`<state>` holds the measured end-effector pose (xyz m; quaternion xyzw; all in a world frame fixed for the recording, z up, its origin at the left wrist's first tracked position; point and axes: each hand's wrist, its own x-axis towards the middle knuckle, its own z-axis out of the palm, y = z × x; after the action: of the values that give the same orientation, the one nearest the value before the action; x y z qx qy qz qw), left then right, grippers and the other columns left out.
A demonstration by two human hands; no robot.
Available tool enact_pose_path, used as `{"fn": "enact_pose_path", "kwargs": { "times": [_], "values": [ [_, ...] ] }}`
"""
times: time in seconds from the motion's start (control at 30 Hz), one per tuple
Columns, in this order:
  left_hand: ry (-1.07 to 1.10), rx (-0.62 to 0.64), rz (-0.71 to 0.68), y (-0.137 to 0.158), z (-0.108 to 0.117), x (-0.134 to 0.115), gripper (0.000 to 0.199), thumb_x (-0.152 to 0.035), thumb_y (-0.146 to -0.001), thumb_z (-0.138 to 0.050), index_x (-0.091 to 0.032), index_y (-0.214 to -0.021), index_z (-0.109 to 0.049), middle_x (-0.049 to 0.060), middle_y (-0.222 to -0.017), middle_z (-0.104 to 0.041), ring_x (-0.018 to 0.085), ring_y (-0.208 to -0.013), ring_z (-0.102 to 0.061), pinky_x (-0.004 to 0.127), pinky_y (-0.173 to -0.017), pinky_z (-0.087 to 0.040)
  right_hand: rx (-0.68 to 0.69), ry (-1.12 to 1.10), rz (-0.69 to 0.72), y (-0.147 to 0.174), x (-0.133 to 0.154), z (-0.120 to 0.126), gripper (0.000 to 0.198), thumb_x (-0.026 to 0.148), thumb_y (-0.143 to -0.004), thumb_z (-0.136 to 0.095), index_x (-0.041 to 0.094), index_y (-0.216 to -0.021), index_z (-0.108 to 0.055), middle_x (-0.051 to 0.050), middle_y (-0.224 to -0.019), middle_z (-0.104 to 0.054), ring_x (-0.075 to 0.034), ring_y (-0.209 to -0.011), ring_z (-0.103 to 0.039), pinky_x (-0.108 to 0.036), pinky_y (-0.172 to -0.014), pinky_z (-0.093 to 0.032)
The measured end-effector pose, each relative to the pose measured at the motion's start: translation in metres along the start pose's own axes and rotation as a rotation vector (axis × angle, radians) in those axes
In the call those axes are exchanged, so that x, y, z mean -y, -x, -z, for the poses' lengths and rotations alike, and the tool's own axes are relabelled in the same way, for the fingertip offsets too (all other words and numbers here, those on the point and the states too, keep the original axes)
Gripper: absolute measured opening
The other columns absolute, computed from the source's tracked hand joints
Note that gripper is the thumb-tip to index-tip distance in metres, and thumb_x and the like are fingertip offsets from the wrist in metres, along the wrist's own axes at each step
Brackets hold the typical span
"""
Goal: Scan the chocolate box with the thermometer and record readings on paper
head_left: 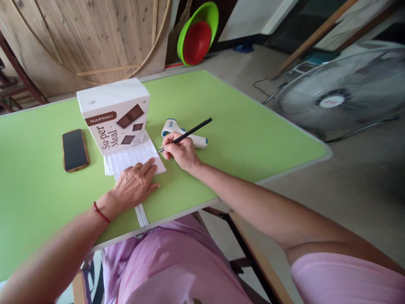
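Observation:
A black pen (196, 128) is gripped in my right hand (182, 153), its silver tip down at the right part of a sheet of paper (129, 158). Rows of small handwriting cover much of that sheet. My left hand (135, 182) lies flat across the lower part of the paper, fingers stretched out. On the paper's far part stands a white box (114, 99) marked "NutriMotion Su-per Meal". Just beyond my right hand lies a white and blue handheld device (199, 141), shaped like an infrared thermometer, partly covered by the hand.
A phone (75, 150) in a brown case lies left of the box on the green folding table (240, 139). A large fan (335, 99) stands on the floor to the right. Green and red basins (198, 42) lean behind the table, beside a round wooden board (104, 33).

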<state>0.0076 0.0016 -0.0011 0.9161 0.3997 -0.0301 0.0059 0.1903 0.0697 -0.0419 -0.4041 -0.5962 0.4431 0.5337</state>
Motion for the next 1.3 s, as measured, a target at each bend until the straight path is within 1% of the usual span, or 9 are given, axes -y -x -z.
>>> {"fn": "enact_pose_path", "kwargs": {
  "times": [0.1, 0.17, 0.23, 0.37, 0.57, 0.87, 1.3],
  "values": [
    [0.001, -0.004, -0.007, -0.0006, 0.0008, -0.0005, 0.045, -0.040, -0.097, -0.051, -0.009, -0.130, -0.050, 0.016, -0.150, -0.041, 0.029, -0.111, -0.059, 0.043, -0.087, -0.057, -0.034, 0.099, -0.007, -0.0011, -0.0024, -0.0009, 0.006, 0.026, -0.070, -0.057, 0.020, -0.068, -0.056, 0.005, -0.048, -0.052, -0.009, -0.043, -0.045, -0.024, -0.045, -0.038],
    [-0.002, -0.010, -0.010, -0.0013, 0.0008, -0.0009, 0.046, -0.040, -0.097, -0.052, -0.009, -0.129, -0.050, 0.017, -0.149, -0.042, 0.029, -0.110, -0.060, 0.043, -0.085, -0.057, -0.071, 0.202, 0.031, -0.0009, -0.0036, -0.0014, 0.006, 0.024, -0.066, -0.060, 0.020, -0.065, -0.055, 0.005, -0.052, -0.053, -0.009, -0.047, -0.045, -0.025, -0.047, -0.038],
    [-0.007, -0.019, -0.013, -0.0022, 0.0004, -0.0011, 0.046, -0.041, -0.096, -0.053, -0.009, -0.128, -0.051, 0.019, -0.148, -0.044, 0.030, -0.109, -0.061, 0.043, -0.084, -0.058, -0.092, 0.286, 0.070, -0.0002, -0.0041, -0.0017, 0.006, 0.023, -0.065, -0.060, 0.021, -0.064, -0.055, 0.004, -0.054, -0.054, -0.010, -0.049, -0.044, -0.026, -0.049, -0.039],
    [-0.010, -0.033, -0.022, -0.0031, -0.0003, -0.0014, 0.046, -0.043, -0.096, -0.053, -0.008, -0.126, -0.052, 0.018, -0.146, -0.045, 0.030, -0.106, -0.061, 0.044, -0.081, -0.058, -0.038, 0.373, 0.129, 0.0011, -0.0042, -0.0011, 0.008, 0.023, -0.069, -0.058, 0.021, -0.063, -0.053, 0.003, -0.054, -0.055, -0.011, -0.051, -0.044, -0.026, -0.051, -0.039],
    [-0.017, 0.016, -0.006, -0.0029, 0.0024, -0.0022, 0.050, -0.044, -0.096, -0.052, -0.007, -0.128, -0.051, 0.017, -0.149, -0.042, 0.031, -0.107, -0.061, 0.044, -0.082, -0.058, 0.038, 0.443, 0.169, 0.0025, -0.0051, 0.0010, 0.009, 0.024, -0.072, -0.056, 0.021, -0.064, -0.052, 0.003, -0.056, -0.056, -0.011, -0.052, -0.044, -0.026, -0.051, -0.037],
    [-0.015, -0.020, -0.020, -0.0029, 0.0010, -0.0017, 0.048, -0.045, -0.095, -0.053, -0.007, -0.125, -0.052, 0.019, -0.145, -0.046, 0.030, -0.105, -0.061, 0.043, -0.081, -0.058, 0.051, 0.461, 0.181, 0.0025, -0.0050, 0.0002, 0.009, 0.025, -0.072, -0.055, 0.021, -0.064, -0.052, 0.002, -0.056, -0.055, -0.011, -0.052, -0.043, -0.025, -0.050, -0.035],
    [-0.002, -0.042, -0.025, -0.0025, 0.0002, -0.0010, 0.044, -0.043, -0.095, -0.054, -0.010, -0.124, -0.052, 0.018, -0.144, -0.047, 0.029, -0.103, -0.062, 0.042, -0.078, -0.058, 0.048, 0.458, 0.163, 0.0022, -0.0066, -0.0004, 0.010, 0.024, -0.071, -0.055, 0.022, -0.063, -0.051, 0.003, -0.055, -0.056, -0.012, -0.052, -0.044, -0.026, -0.051, -0.037]
  ]
}}
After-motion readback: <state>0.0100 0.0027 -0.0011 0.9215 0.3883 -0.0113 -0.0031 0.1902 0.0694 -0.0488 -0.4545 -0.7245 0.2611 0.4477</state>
